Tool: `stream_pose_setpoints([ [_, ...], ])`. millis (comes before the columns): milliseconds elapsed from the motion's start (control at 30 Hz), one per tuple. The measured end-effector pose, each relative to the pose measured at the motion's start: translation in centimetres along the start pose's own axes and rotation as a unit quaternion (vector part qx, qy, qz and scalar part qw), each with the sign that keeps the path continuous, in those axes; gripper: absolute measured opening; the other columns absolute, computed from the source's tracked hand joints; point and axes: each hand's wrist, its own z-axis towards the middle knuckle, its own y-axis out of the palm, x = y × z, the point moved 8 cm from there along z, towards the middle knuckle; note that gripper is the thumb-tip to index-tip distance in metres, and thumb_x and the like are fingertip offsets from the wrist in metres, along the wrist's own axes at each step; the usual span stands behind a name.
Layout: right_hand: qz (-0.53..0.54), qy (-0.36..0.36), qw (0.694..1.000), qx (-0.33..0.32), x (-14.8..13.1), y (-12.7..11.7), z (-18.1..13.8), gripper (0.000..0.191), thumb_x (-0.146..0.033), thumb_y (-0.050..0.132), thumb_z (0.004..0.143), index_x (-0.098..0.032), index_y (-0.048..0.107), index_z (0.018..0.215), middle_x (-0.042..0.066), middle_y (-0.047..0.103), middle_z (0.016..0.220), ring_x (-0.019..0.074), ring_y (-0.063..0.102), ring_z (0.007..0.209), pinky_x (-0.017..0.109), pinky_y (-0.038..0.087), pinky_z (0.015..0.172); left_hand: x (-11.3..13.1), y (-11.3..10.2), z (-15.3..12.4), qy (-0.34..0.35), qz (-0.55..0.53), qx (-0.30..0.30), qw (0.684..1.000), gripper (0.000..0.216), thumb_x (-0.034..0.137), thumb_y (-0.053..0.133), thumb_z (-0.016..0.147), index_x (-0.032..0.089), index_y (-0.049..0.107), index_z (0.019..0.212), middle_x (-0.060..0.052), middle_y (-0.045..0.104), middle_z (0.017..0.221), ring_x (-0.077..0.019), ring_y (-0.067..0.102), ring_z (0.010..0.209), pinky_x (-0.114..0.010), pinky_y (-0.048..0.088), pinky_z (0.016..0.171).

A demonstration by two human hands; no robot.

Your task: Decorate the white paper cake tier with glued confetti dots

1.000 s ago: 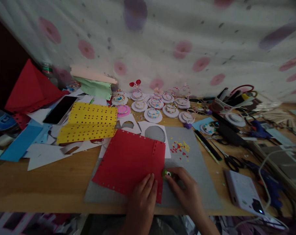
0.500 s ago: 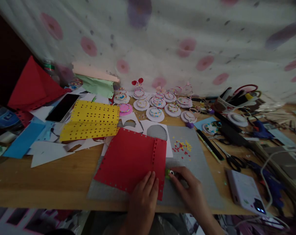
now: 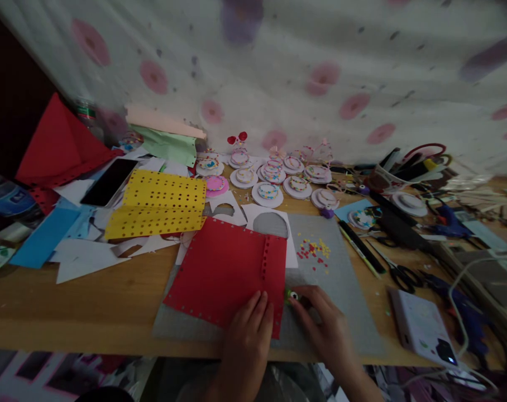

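Note:
My left hand [image 3: 247, 340] lies flat, fingers out, on the near right corner of a red paper sheet [image 3: 224, 268] with punched holes along its edges. My right hand [image 3: 323, 324] is closed around a small green punch [image 3: 292, 294] set against the red sheet's right edge. Both rest on a grey mat [image 3: 341, 279]. A scatter of tiny red and yellow paper bits [image 3: 314, 248] lies on the mat beyond my right hand.
A yellow punched sheet [image 3: 159, 204], phone [image 3: 109, 182], and red, blue and white paper scraps sit left. Several small round decorated discs [image 3: 268, 192] stand at the back. Scissors [image 3: 398, 273], pens, glue guns, cables and a white device [image 3: 421, 326] crowd the right.
The view has shifted slightly; both hands stay on the red sheet and the punch, with hardly any movement.

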Motion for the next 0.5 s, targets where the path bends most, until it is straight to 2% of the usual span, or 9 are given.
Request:
stream_pose_setpoints([
  [200,-0.009,-0.004,1.000,0.000,0.1,0.1,-0.3,0.014,-0.029,0.052,0.092,-0.023,0.063,0.099,0.006,0.067,0.089,0.0186,0.065,0.075,0.027,0.053,0.067,0.0,0.5,-0.3,-0.008,-0.006,-0.014,1.000,0.042,-0.001,0.038,0.084,0.011,0.062,0.117,-0.010,0.067,0.122,-0.0231,0.060,0.115,-0.037,0.056,0.090],
  [300,-0.026,-0.017,1.000,0.000,0.0,0.2,-0.4,0.014,-0.027,0.052,0.092,-0.023,0.063,0.101,0.007,0.067,0.095,0.0199,0.066,0.084,0.029,0.054,0.074,-0.2,0.9,0.2,-0.013,-0.025,-0.081,0.996,0.042,0.006,0.047,0.082,0.011,0.059,0.122,-0.012,0.064,0.125,-0.0268,0.059,0.115,-0.041,0.054,0.093],
  [400,-0.028,-0.024,0.999,-0.015,-0.1,0.4,-0.6,0.015,-0.026,0.051,0.092,-0.024,0.062,0.103,0.007,0.066,0.099,0.0204,0.066,0.091,0.030,0.053,0.080,-0.3,1.4,0.9,-0.016,-0.046,-0.167,0.985,0.060,0.009,0.056,0.075,0.011,0.048,0.135,-0.014,0.060,0.129,-0.0308,0.057,0.114,-0.046,0.052,0.093],
  [500,-0.024,-0.016,0.999,-0.028,0.1,0.7,-0.8,0.016,-0.026,0.050,0.093,-0.024,0.060,0.106,0.008,0.066,0.102,0.0206,0.065,0.095,0.032,0.053,0.083,-0.6,1.7,1.3,-0.012,-0.056,-0.205,0.977,0.068,0.009,0.059,0.073,0.013,0.043,0.139,-0.013,0.058,0.131,-0.0319,0.055,0.115,-0.049,0.050,0.094],
])
